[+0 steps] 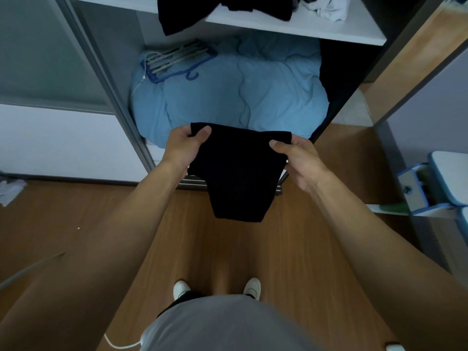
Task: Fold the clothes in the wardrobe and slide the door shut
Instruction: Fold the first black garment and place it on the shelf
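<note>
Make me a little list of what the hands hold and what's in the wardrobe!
left hand: pinches one top corner of the black garment
right hand: pinches the other top corner
black garment: hangs down between the hands
shelf: dark clothes drooping over its edge, crumpled white cloth
below shelf: blue quilt with hangers on it
sliding door: not shut yet

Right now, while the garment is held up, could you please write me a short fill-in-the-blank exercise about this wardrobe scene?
1. The left hand and the right hand each pinch the top edge of a ____ garment.
2. The bundle of hangers lies on a light ____ quilt.
3. On the shelf above the quilt, to the right of the dark clothes, sits a crumpled ____ cloth.

Missing words: black; blue; white.
</note>
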Motion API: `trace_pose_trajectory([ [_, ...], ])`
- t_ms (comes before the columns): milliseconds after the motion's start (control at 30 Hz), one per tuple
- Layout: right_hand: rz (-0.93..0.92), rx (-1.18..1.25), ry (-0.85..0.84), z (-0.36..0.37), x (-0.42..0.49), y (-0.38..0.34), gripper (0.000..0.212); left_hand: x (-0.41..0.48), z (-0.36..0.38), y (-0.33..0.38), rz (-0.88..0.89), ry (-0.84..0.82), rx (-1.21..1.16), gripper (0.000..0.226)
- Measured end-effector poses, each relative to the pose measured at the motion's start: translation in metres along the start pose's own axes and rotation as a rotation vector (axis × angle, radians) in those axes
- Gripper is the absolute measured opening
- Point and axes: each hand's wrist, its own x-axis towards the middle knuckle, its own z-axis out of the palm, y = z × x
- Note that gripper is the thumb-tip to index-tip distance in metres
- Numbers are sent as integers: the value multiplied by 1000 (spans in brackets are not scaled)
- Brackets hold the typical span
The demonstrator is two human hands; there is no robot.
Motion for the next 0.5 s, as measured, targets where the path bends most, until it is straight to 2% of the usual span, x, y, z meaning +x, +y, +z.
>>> trace_pose_trajectory([
  [167, -61, -66, 63, 0, 3, -2, 11, 11, 3, 0, 98, 66, 211, 23],
  [333, -130, -141, 168, -1, 9, -5, 19, 8, 6, 12, 142, 17, 139, 16],
  [433, -202, -243, 211, -2, 13, -8, 25, 9, 9, 21, 164, 35, 203, 38],
  [500, -239, -221, 203, -2, 13, -13, 26, 8, 12, 28, 191, 48, 235, 49],
])
